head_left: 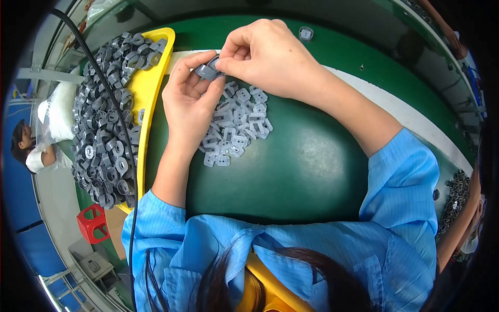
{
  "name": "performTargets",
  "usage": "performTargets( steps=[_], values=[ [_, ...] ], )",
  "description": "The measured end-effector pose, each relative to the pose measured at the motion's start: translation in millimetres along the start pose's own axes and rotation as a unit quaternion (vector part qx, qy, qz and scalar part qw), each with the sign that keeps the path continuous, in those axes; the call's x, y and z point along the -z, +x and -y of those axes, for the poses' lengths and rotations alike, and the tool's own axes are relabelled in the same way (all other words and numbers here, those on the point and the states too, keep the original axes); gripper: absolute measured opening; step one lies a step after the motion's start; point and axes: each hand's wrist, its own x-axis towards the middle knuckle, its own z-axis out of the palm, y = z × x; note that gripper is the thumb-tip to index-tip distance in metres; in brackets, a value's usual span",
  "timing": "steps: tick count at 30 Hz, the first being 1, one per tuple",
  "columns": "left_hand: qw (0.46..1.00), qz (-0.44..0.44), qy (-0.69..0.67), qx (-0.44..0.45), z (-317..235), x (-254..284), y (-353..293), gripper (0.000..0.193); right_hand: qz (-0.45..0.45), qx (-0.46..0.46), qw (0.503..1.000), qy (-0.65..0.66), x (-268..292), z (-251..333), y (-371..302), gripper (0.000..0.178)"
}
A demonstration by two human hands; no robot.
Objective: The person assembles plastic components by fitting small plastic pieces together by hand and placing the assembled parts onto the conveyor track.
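Over the green tabletop (322, 161), a dark grey ring-shaped plastic part (206, 72) sits between my two hands. My left hand (188, 96) grips it from the left, thumb below and fingers above. My right hand (265, 54) pinches its right side, thumb and forefinger pressed together; whether a smaller piece is under those fingertips is hidden. Just below the hands lies a loose heap of small, pale translucent plates (236, 122) with holes in them.
Left of my forearm stands a yellow tray (148, 112) heaped with grey ring-shaped parts (104, 135). A black cable (118, 104) hangs across it. One small part (306, 34) lies at the far side. Metal pieces (455, 200) and another person's arm (460, 223) are at right; a red stool (93, 223) stands lower left.
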Motion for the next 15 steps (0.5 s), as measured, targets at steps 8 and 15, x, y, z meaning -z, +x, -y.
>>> performTargets(
  steps=[8,15],
  values=[
    [0.997,-0.028,0.057,-0.046,-0.7,-1.4,0.4,0.036,-0.019,-0.015,0.992,0.127,-7.1,-14.6,5.9,0.026],
    [0.948,-0.029,0.257,-0.183,-2.6,-2.0,4.7,0.037,0.099,-0.113,0.923,0.354,-9.0,-27.8,7.8,0.021]
  ],
)
